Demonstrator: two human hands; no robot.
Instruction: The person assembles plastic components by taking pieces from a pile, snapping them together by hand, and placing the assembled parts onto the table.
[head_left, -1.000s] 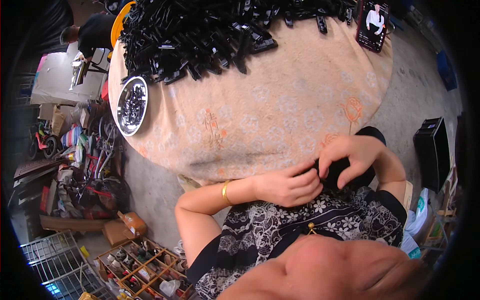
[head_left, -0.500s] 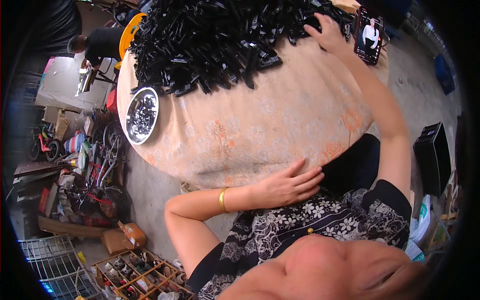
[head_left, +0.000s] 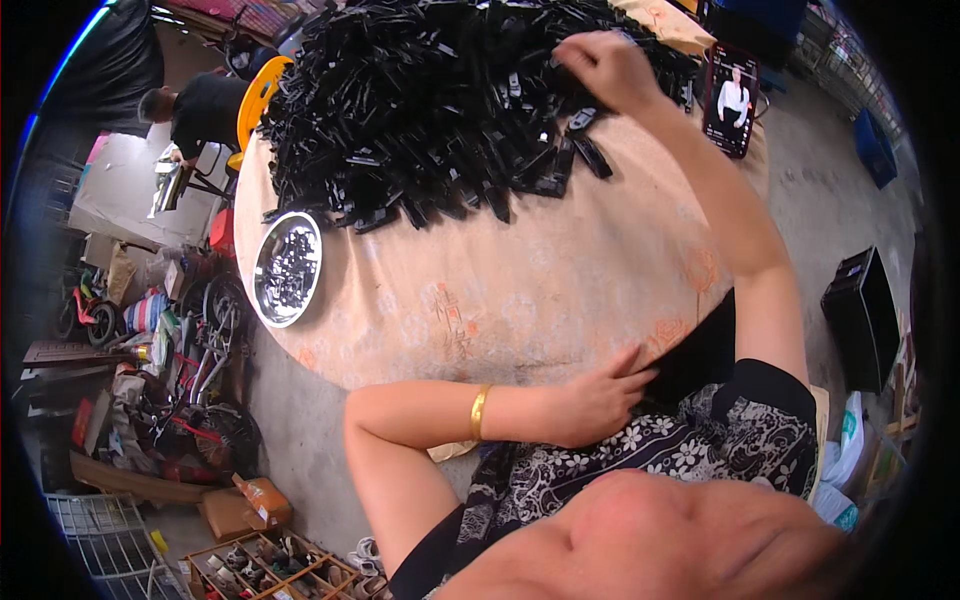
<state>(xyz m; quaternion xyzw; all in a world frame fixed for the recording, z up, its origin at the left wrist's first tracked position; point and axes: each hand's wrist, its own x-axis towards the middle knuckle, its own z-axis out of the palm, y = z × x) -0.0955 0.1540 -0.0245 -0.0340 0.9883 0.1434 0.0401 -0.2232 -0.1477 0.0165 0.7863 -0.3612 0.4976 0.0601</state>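
A large heap of glossy black plastic pieces point(head_left: 420, 120) covers the far part of a round table with a peach, flower-printed cloth point(head_left: 520, 280). Over the heap's right side is my right hand point(head_left: 615, 72), its fingers bent and drawn together. Whatever they may hold is hidden. Just below that hand, a few loose black pieces point(head_left: 592, 156) lie at the heap's near edge. My left hand point(head_left: 600, 400), below a gold bracelet point(head_left: 479, 412), rests at the table's near edge by my patterned top. Its fingers are loosely stretched and nothing is in them.
A round metal dish point(head_left: 318, 262) with small pieces stands at the table's left edge. A phone point(head_left: 730, 100) showing a picture is propped at the right. Beyond the yellow chair point(head_left: 262, 100), another person point(head_left: 205, 110) bends over. Bicycles point(head_left: 215, 350) and boxes crowd the left floor.
My right hand has moved left over the heap, and its spread fingers have drawn in. Black pieces now lie nearer at the heap's right edge. The view has shifted slightly; my left hand stays by the table edge.
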